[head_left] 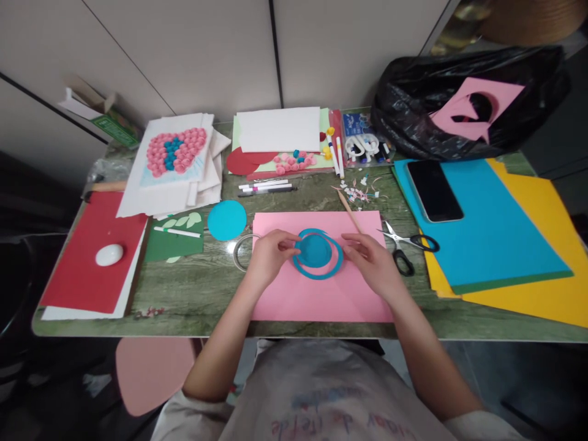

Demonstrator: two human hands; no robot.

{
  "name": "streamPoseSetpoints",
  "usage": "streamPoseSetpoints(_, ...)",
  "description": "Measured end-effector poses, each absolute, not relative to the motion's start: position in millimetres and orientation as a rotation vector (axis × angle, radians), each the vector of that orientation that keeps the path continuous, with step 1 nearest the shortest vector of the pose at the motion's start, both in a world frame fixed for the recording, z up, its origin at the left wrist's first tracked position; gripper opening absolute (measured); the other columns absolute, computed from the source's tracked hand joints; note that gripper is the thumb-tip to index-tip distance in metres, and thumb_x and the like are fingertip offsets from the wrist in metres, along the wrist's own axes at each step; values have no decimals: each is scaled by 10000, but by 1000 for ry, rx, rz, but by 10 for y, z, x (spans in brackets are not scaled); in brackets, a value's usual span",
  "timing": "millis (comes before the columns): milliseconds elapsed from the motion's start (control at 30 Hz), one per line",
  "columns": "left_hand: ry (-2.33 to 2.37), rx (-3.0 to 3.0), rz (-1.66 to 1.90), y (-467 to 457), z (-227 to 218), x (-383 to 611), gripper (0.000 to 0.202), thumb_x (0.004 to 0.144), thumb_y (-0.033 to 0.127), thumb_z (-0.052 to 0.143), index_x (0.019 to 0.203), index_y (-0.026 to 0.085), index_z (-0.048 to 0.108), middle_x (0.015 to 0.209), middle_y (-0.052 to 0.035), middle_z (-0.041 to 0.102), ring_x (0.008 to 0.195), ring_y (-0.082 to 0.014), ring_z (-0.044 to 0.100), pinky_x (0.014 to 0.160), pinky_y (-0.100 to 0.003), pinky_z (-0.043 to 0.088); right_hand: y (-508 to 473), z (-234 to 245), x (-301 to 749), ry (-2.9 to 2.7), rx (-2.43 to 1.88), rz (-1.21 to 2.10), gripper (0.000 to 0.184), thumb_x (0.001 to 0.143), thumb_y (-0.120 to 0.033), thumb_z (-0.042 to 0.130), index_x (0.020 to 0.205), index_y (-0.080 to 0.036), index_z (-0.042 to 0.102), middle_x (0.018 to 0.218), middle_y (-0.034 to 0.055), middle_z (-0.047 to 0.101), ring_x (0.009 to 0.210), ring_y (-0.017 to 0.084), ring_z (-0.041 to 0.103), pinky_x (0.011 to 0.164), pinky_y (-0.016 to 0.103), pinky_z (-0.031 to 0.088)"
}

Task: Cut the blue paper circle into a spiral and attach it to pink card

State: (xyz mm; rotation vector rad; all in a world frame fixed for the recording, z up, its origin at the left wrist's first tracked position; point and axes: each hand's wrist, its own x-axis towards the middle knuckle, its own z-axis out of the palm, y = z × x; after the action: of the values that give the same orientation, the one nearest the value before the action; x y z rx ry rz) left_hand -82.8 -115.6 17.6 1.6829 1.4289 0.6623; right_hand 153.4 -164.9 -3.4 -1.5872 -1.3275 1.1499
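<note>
A blue paper spiral [315, 250] lies over the pink paper sheet [316, 300], its outer loop loose around a coiled middle. My left hand [271, 254] pinches the spiral's left side between thumb and fingers. At the loop's right edge is my right hand [370, 260], fingers bent and slightly apart; whether it touches the paper I cannot tell. Partly hidden behind my left hand is a round ring [241, 252]. Black-handled scissors [404, 242] lie spread just right of the pink sheet. A wooden pencil [350, 210] rests across its top edge.
A blue paper circle [226, 220], pens [266, 187] and paper scraps [361, 193] lie behind the pink sheet. Left are a red sheet [87, 269] with a white oval object [109, 254] and a rose picture [177, 150]. Right are a phone [435, 190] and a black bag [413, 110].
</note>
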Motion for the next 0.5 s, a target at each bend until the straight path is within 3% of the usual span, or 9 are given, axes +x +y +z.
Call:
streamPoseSetpoints(167, 1502, 1737, 615, -1106, 130, -825, 187, 675, 115, 719, 846, 193, 721, 837, -49, 677, 724, -174, 642, 724, -311, 504, -1662, -63, 1481, -1390, -1598, 1073, 240, 866, -348, 559, 1061, -226, 631, 1125, 82, 635, 932, 211, 650, 859, 386, 531)
streamPoseSetpoints(300, 1363, 1576, 513, -1120, 109, -846, 216, 668, 164, 747, 880, 179, 706, 818, -51, 697, 721, -184, 651, 688, -300, 508, -1687, -23, 1440, -1425, -1650, 1030, 272, 875, -363, 549, 1090, -217, 624, 1106, 90, 649, 920, 212, 649, 826, 374, 530)
streamPoseSetpoints(500, 1409, 1737, 553, -1220, 286, -840, 158, 691, 128, 734, 835, 174, 685, 820, -27, 668, 680, -134, 628, 655, -253, 497, -1663, -23, 1387, -1462, -1662, 1047, 272, 837, -331, 602, 1077, -207, 635, 931, 58, 675, 792, 192, 653, 744, 353, 537)
